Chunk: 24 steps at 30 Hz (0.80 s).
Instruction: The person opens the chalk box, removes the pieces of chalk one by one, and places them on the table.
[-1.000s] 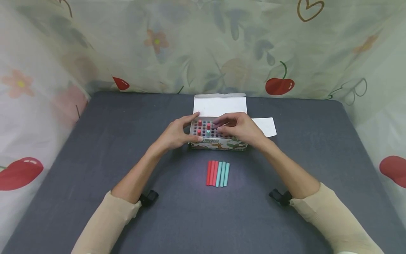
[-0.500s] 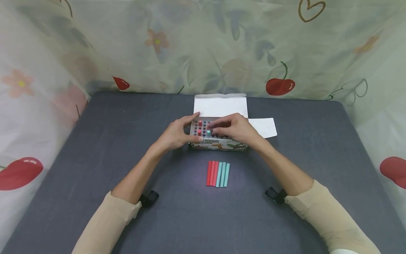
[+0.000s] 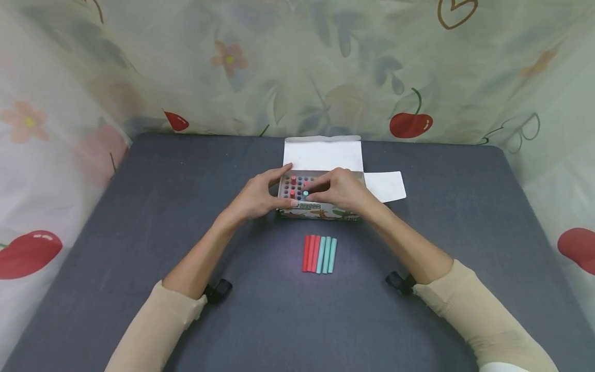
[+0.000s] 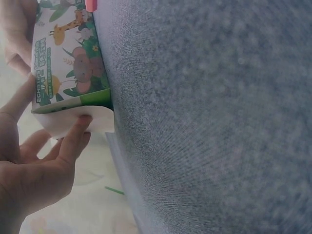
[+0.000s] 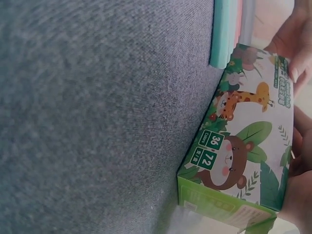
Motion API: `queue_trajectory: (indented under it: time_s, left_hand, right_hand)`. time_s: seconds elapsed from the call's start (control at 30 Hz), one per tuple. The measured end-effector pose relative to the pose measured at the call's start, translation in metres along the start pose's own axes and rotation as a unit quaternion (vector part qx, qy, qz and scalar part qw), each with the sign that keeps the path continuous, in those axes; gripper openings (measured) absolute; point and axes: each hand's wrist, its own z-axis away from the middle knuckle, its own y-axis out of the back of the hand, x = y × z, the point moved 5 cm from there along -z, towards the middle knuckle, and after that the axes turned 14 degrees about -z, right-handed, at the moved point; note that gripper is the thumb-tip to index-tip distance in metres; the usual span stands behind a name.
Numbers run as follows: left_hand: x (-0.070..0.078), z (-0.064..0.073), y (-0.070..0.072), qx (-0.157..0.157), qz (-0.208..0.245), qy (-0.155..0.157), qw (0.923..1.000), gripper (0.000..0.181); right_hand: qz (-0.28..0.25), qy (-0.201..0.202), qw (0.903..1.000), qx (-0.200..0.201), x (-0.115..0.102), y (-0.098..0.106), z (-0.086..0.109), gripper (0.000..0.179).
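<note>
We see a dark grey cloth-covered table (image 3: 288,320) beneath both hands and, between them, an animal-print box (image 3: 321,213), open; its white lid (image 3: 323,154) lies back beyond the hands and a white end flap (image 3: 387,186) juts past the right hand, which leaves the holes within reach. The left hand (image 3: 255,195) grips the box's near end, thumb in front, forefinger at the rear corner, we judge to steady it. The right hand (image 3: 343,190) bends over the holes, thumb and forefinger close together; we cannot tell whether they pinch anything. Nearer the body than the hands lie three red sticks (image 3: 311,253) and three teal sticks (image 3: 326,254), probably ranked by colour. An upright teal stick (image 3: 305,194) is at the right fingertips, two upright red sticks (image 3: 292,194) nearer the left hand. Against half a second ago, we find the right hand slightly lower, closer to that upright teal stick, the left hand unchanged
</note>
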Motion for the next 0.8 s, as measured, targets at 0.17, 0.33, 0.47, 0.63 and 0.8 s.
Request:
queue_trajectory:
  time_s: [0.17,0.33,0.47,0.63,0.8]
  left_hand:
    - [0.0002,0.0002,0.0,-0.001,-0.001,0.0,1.0,0.089]
    - [0.001,0.0004,0.0006,0.001,0.001,-0.005,1.0,0.089]
    - [0.0009,0.0004,0.0004,0.001,0.006,-0.006,1.0,0.089]
    - [0.0012,0.0003,0.001,0.0,0.009,-0.005,0.9999,0.088]
    - [0.0011,-0.0004,0.0021,0.002,0.006,0.0,1.0,0.088]
  right_hand:
    - [0.014,0.006,0.9998,0.01,-0.0022,-0.0012,0.0004,0.022]
    - [0.012,0.025,0.9993,0.028,-0.0021,-0.0009,0.0023,0.023]
    - [0.008,0.039,0.9985,0.036,-0.0016,-0.0006,0.0029,0.023]
    - [0.011,0.055,0.9977,0.038,-0.0027,-0.0004,0.0039,0.021]
    - [0.007,0.068,0.997,0.035,-0.0048,-0.0009,0.0046,0.017]
